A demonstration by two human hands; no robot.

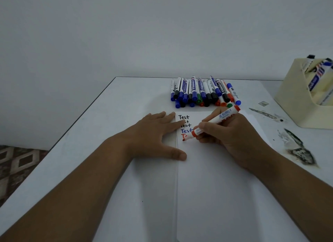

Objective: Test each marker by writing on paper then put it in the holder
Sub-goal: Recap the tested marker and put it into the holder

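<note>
My right hand [232,133] grips a red marker [214,122] with its tip down on a white sheet of paper [216,187], beside a fresh red letter. Above that letter stand the words "Test" in black and blue. My left hand [156,135] lies flat, fingers straight, pressing on the paper's left edge. A pile of several capped markers [203,92] in blue, black, green and red lies just beyond the paper. A cream holder [295,97] at the right edge has a few markers standing in it.
The white table [108,133] carries dark scuff stains [299,151] to the right of the paper. Its left edge drops to a patterned floor [16,166]. A plain white wall rises behind the table.
</note>
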